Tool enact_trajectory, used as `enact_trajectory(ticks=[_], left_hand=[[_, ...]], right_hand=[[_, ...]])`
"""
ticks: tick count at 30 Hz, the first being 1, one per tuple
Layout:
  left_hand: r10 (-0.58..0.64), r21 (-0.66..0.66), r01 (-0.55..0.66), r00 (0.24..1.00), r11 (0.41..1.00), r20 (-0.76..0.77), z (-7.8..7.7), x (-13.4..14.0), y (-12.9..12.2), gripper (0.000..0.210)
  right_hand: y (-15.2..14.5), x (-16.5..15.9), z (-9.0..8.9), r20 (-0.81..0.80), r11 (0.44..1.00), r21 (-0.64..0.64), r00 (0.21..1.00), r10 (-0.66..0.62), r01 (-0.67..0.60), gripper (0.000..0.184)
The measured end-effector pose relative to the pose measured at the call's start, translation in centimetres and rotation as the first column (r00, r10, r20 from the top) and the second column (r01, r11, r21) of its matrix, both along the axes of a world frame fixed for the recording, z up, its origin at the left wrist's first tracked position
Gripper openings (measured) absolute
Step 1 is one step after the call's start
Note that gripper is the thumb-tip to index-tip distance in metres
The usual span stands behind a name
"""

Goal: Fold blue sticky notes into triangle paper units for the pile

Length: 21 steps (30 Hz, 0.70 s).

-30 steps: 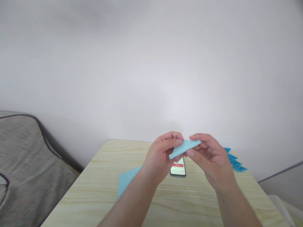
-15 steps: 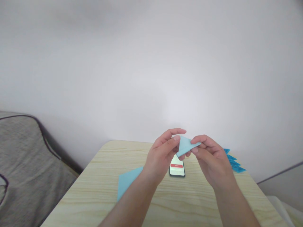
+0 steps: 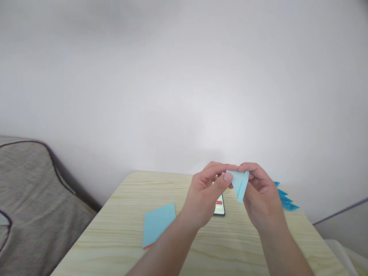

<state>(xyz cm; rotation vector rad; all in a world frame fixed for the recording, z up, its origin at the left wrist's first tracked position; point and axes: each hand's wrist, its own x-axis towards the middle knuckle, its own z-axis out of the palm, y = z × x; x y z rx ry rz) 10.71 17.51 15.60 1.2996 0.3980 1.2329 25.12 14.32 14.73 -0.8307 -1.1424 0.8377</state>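
A small folded piece of light blue paper [image 3: 238,183] is held up over the table between both hands, a narrow folded strip along its right edge and a point hanging down. My left hand [image 3: 208,191] pinches its upper left corner between thumb and fingers. On the other side, my right hand [image 3: 260,195] grips the strip edge, its fingertips partly behind the paper. Below the hands lies a phone [image 3: 220,209] with a lit screen, mostly covered by my left hand. Light blue square paper [image 3: 158,223] with a red edge showing underneath rests beside my left forearm.
Several darker blue folded paper pieces [image 3: 287,202] lie in an overlapping row at the table's right side, partly behind my right hand. The pale wooden table [image 3: 115,230] stands against a white wall [image 3: 184,84]. Grey fabric [image 3: 25,203] is at the left.
The folded paper has turned, so its strip edge now runs steeply on the right instead of along the bottom. My left hand has moved right, covering more of the phone.
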Motion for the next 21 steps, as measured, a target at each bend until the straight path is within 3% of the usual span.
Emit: enact_trajectory(ticks=[8,14,21], left_hand=[[0.051,0.063,-0.049,0.998,0.997,-0.038,-0.29,0.01,-0.3,0.025],[0.024,0.099,-0.022,0.999,0.995,-0.028,-0.26,-0.1,-0.21,0.023],[0.039,0.102,-0.039,0.999,0.994,-0.004,-0.41,-0.13,0.08,0.018]], right_hand=[[-0.04,-0.36,-0.13,0.168,0.977,0.109,0.965,-0.199,0.183,0.015],[-0.06,-0.26,0.01,0.212,0.971,0.183,0.958,-0.193,0.155,0.012],[0.14,0.01,-0.53,0.178,0.977,0.182,0.974,-0.142,0.109,0.015]])
